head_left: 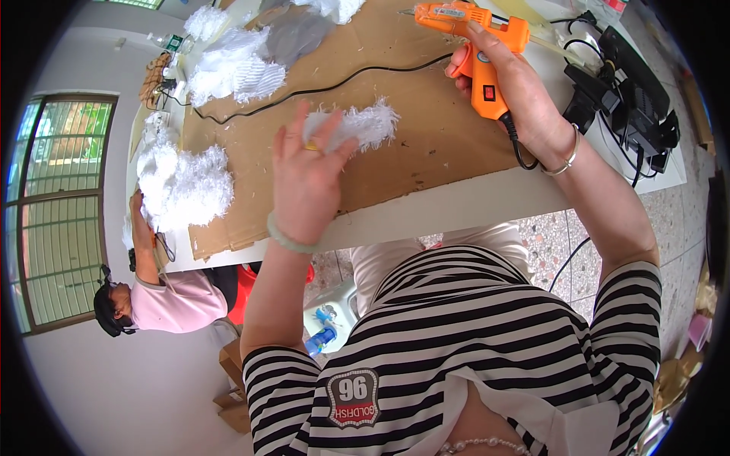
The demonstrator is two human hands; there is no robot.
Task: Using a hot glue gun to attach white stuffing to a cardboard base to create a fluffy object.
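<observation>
An orange hot glue gun (464, 23) is gripped in my right hand (508, 80), its nozzle pointing left and a glue stick (551, 47) sticking out of its back. Its black cord trails from the base of the handle. My left hand (310, 163), slightly blurred, has its fingers spread over the left end of a white fringed piece (369, 125) lying on the cardboard sheet (426, 156). Whether those fingertips touch the piece is not clear.
White fringed material is heaped at the left (190, 182) and far left (236, 72). A black cable (334, 81) crosses the cardboard. Black equipment (627, 99) stands at the right edge. A person in a pink top (179, 300) works at the table's left end.
</observation>
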